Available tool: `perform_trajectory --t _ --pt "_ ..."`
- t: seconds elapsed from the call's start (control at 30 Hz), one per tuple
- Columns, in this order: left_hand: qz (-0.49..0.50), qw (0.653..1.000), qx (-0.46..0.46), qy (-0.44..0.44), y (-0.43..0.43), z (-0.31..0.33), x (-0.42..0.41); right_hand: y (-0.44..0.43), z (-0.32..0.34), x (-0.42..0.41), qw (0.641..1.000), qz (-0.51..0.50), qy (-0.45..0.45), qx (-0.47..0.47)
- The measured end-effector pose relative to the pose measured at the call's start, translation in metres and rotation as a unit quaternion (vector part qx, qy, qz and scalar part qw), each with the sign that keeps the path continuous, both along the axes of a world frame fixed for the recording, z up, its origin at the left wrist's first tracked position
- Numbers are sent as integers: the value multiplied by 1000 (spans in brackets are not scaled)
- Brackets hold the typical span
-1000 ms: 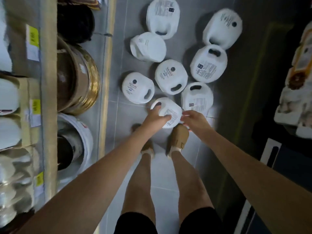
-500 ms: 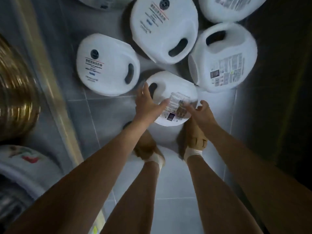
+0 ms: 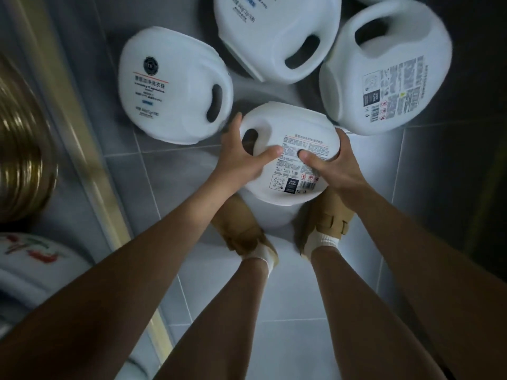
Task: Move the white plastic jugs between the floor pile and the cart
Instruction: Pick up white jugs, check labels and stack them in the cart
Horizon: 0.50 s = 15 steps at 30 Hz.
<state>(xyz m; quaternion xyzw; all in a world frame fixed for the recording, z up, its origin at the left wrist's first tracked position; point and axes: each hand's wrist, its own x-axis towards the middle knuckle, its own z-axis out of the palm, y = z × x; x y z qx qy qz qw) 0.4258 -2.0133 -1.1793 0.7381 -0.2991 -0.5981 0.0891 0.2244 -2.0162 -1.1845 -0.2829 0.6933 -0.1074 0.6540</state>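
Note:
A white plastic jug (image 3: 288, 124) with a printed back label lies on the grey tiled floor just ahead of my feet. My left hand (image 3: 241, 157) grips its left side by the handle hole, thumb across the label. My right hand (image 3: 333, 167) grips its right side, thumb on the label. Three more white jugs lie close around it: one at the left (image 3: 170, 83), one behind (image 3: 274, 31), one at the right (image 3: 389, 69). The cart is out of view.
A shelf edge with a pale metal rail (image 3: 82, 149) runs down the left. Gold-rimmed round ware (image 3: 19, 149) and a white dish with red flowers (image 3: 33, 259) sit under it. My tan shoes (image 3: 326, 218) stand on the tiles beneath the jug.
The view dropped closer to the floor pile. Both hands went from touching the nearest jug to gripping it on either side.

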Motion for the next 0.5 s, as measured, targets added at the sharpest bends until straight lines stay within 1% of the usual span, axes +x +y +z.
perform_trajectory --t 0.13,0.3,0.4,0.5 --pt "53 998 8 19 12 55 3 -4 56 4 999 41 10 -5" --pt "99 995 9 14 19 151 12 -14 150 15 996 82 17 -12" --pt "138 990 9 9 24 219 18 -27 214 25 990 136 22 -28" --pt "202 979 -5 2 37 283 25 -41 279 40 977 207 14 -44"
